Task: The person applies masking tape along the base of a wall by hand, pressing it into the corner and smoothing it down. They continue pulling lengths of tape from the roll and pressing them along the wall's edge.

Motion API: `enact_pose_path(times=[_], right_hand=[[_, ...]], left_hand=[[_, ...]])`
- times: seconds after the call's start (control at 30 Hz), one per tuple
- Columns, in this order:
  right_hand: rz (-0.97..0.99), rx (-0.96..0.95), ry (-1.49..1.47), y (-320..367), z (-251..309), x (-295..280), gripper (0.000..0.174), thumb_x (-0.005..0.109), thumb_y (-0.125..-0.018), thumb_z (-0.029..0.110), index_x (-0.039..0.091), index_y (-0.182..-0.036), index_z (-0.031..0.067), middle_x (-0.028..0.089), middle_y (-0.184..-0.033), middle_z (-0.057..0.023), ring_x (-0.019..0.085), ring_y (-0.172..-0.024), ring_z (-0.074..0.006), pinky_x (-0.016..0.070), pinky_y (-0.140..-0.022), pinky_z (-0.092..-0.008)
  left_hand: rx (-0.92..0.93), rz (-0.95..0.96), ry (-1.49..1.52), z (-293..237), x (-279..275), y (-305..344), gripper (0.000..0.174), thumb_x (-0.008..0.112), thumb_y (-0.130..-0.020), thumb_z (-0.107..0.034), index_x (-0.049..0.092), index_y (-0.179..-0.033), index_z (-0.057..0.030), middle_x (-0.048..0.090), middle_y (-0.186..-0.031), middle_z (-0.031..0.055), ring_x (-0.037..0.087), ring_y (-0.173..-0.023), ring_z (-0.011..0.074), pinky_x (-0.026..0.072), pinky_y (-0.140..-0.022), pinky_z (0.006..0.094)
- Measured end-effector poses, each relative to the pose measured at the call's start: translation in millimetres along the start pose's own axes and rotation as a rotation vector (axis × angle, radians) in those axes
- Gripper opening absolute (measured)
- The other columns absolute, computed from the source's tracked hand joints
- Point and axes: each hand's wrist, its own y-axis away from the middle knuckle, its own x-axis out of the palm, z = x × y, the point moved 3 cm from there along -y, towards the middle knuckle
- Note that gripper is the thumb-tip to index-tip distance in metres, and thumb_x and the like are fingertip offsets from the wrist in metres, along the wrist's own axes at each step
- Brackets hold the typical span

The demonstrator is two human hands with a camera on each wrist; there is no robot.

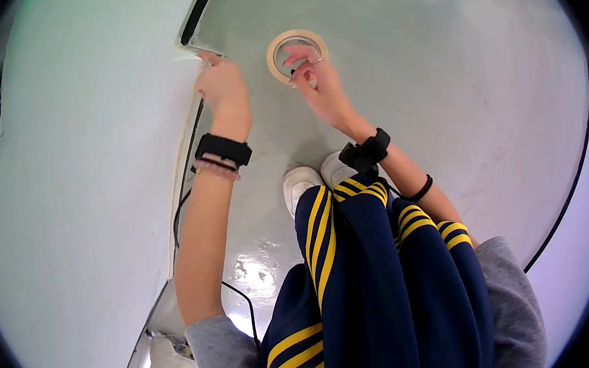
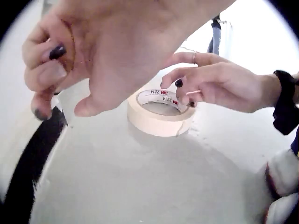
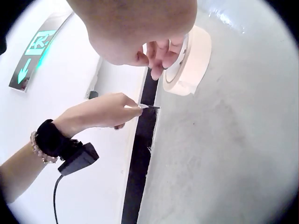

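Just under the right hand point(image 1: 323, 90), the tape roll point(image 2: 156, 125) lay flat on the floor point(image 1: 396, 72); fingers loosely bent, part-spread, gripping nothing, contact unclear. Across from them, left hand point(image 1: 225, 92) reached to the black strip point(image 3: 138, 163), fingers curled; couldn't tell if it held the blurred pale bit point(image 3: 143, 106) at its fingertips. Right fingers partly hid the roll.

Grey sleeves point(image 1: 514, 298); navy trousers point(image 1: 367, 268) (yellow-striped); black wristbands point(image 1: 223, 150).

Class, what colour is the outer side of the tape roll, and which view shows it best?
Pale cream; the left wrist view shows the tape roll best.
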Motion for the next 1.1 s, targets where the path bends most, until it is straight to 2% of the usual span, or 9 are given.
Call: enact_pose_path(times=[0.03, 0.1, 0.3, 0.4, 0.83, 0.9, 0.93, 1.0, 1.1], right_hand=[[-0.006, 0.011, 0.000, -1, -2, -1, 0.034, 0.044, -0.082, -0.003, 0.049, -0.115, 0.0050, 0.054, -0.098, -0.0042, 0.055, -0.076, -0.0115, 0.0460, -0.069, -0.0253], [-0.035, 0.030, 0.030, 0, -4, -3, 0.032, 0.044, -0.083, -0.003, 0.051, -0.113, 0.0047, 0.055, -0.095, -0.0036, 0.055, -0.072, -0.0108, 0.0450, -0.067, -0.0242], [-0.080, 0.032, -0.017, -1, 2, -1, 0.027, 0.044, -0.083, -0.004, 0.054, -0.107, 0.0035, 0.056, -0.086, -0.0035, 0.051, -0.070, -0.0111, 0.0427, -0.063, -0.0255], [-0.021, 0.061, -0.028, 0, 9, 2, 0.027, 0.043, -0.083, -0.004, 0.053, -0.107, 0.0032, 0.056, -0.086, -0.0033, 0.050, -0.070, -0.0112, 0.0423, -0.062, -0.0251], [0.009, 0.039, -0.049, 4, -4, 2, 0.031, 0.043, -0.080, -0.006, 0.056, -0.106, 0.0045, 0.056, -0.085, -0.0037, 0.050, -0.071, -0.0100, 0.0419, -0.062, -0.0246], [-0.029, 0.048, -0.006, 4, -7, 0, 0.029, 0.044, -0.079, -0.006, 0.057, -0.103, 0.0042, 0.058, -0.083, -0.0026, 0.051, -0.069, -0.0094, 0.0423, -0.062, -0.0242], [-0.025, 0.046, -0.006, 4, -7, 0, 0.029, 0.044, -0.079, -0.006, 0.057, -0.103, 0.0042, 0.058, -0.083, -0.0026, 0.051, -0.069, -0.0094, 0.0423, -0.062, -0.0242], [-0.025, 0.066, 0.008, 5, -6, -1, 0.027, 0.045, -0.079, -0.005, 0.058, -0.101, 0.0037, 0.058, -0.082, -0.0029, 0.052, -0.069, -0.0096, 0.0427, -0.061, -0.0241], [-0.002, 0.033, 0.073, 3, -4, -2, 0.026, 0.045, -0.080, -0.005, 0.058, -0.102, 0.0034, 0.058, -0.082, -0.0040, 0.053, -0.069, -0.0107, 0.0428, -0.061, -0.0239]], left_hand=[[0.012, 0.003, -0.002, 1, 5, 0, 0.067, 0.063, -0.074, -0.016, 0.035, -0.131, 0.0060, 0.053, -0.048, -0.0066, 0.056, -0.044, 0.0099, 0.0417, -0.041, 0.0240], [0.137, -0.286, 0.218, 5, 15, 12, 0.072, 0.062, -0.074, -0.017, 0.030, -0.136, 0.0035, 0.052, -0.047, -0.0042, 0.054, -0.040, 0.0122, 0.0420, -0.039, 0.0269], [0.198, -0.320, 0.096, 32, 60, 34, 0.081, 0.060, -0.072, -0.016, 0.022, -0.143, -0.0134, 0.050, -0.048, -0.0004, 0.050, -0.036, 0.0149, 0.0408, -0.036, 0.0267], [0.196, -0.388, 0.200, 29, 60, 36, 0.085, 0.060, -0.071, -0.015, 0.018, -0.144, -0.0167, 0.048, -0.046, -0.0006, 0.048, -0.035, 0.0147, 0.0401, -0.035, 0.0264], [0.132, -0.342, -0.200, 22, 49, 20, 0.086, 0.058, -0.071, -0.014, 0.014, -0.145, -0.0112, 0.041, -0.046, -0.0075, 0.043, -0.035, 0.0069, 0.0349, -0.033, 0.0238], [0.190, -0.361, -0.460, 22, 52, 22, 0.083, 0.056, -0.068, -0.012, 0.022, -0.143, -0.0099, 0.037, -0.048, -0.0065, 0.027, -0.036, 0.0051, 0.0218, -0.034, 0.0216], [0.187, -0.358, -0.460, 21, 58, 20, 0.083, 0.056, -0.068, -0.012, 0.022, -0.143, -0.0099, 0.037, -0.048, -0.0065, 0.027, -0.036, 0.0051, 0.0218, -0.034, 0.0216], [0.316, -0.382, -0.924, 11, 71, 12, 0.073, 0.053, -0.067, -0.009, 0.035, -0.137, -0.0058, 0.037, -0.048, -0.0068, 0.026, -0.036, 0.0059, 0.0225, -0.033, 0.0221], [0.276, -0.386, -0.942, -13, 69, 11, 0.063, 0.052, -0.066, -0.007, 0.046, -0.129, -0.0009, 0.037, -0.047, -0.0070, 0.028, -0.035, 0.0057, 0.0222, -0.034, 0.0232]])
